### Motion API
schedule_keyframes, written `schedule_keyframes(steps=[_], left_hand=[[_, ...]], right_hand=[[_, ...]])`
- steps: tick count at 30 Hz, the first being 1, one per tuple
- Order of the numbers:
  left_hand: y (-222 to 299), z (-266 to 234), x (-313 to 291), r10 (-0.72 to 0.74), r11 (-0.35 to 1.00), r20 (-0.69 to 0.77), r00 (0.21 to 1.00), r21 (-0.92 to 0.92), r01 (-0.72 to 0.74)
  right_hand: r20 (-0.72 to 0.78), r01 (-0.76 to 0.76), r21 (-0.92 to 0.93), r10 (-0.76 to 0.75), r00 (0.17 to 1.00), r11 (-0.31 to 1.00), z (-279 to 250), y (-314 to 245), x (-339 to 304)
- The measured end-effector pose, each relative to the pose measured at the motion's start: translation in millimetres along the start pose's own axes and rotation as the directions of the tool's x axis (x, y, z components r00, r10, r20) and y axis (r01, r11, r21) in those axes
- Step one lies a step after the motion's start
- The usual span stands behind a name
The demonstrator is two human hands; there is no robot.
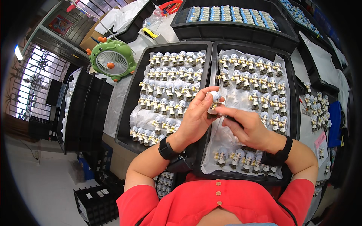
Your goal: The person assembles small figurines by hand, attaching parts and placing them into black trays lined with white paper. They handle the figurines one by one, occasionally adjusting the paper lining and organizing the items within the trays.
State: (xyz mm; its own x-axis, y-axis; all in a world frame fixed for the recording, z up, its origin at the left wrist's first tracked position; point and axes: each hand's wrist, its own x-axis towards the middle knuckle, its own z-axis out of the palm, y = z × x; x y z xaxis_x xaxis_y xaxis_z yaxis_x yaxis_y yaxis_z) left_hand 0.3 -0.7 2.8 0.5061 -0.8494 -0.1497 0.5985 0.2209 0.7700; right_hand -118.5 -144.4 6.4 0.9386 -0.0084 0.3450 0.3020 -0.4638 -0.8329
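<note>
My left hand (193, 117) is closed around a small figurine (215, 98) with pale blue-grey hair, a white outfit and dark legs. It is upright between the thumb and fingers. My right hand (249, 127) grips a slim dark tool (233, 121), with its fingertips against the figurine's lower body; the tool's tip is hidden, so I cannot tell its kind. Below and around both hands are two black trays, a left tray (127, 113) and a right tray (295, 109), lined with white sheet and holding rows of similar figurines.
A green animal-shaped fan (112, 60) stands at the left. Behind the trays is a black bin (226, 35) of blue-and-white pieces. More figurines (316, 107) stand at the right beside a pink-and-white card (321, 145). Stacked black trays (81, 109) stand on the left.
</note>
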Motion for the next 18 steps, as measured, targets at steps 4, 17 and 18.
schedule_keyframes(steps=[4,17,18], left_hand=[[-0.7,-3.2,-0.7,0.014,1.0,0.034,0.999,0.008,-0.014],[3.7,2.7,-1.1,0.005,1.0,0.04,0.999,0.019,-0.006],[4.0,2.8,-1.0,0.001,1.0,0.037,0.999,0.013,-0.001]], right_hand=[[-0.087,-0.068,0.03,0.071,0.994,0.997,-8.6,-4.0,2.9],[-0.18,-0.112,0.038,0.117,0.977,0.993,-14.2,2.9,6.3],[-0.18,-0.107,0.035,0.112,0.977,0.994,-13.7,3.8,6.2]])
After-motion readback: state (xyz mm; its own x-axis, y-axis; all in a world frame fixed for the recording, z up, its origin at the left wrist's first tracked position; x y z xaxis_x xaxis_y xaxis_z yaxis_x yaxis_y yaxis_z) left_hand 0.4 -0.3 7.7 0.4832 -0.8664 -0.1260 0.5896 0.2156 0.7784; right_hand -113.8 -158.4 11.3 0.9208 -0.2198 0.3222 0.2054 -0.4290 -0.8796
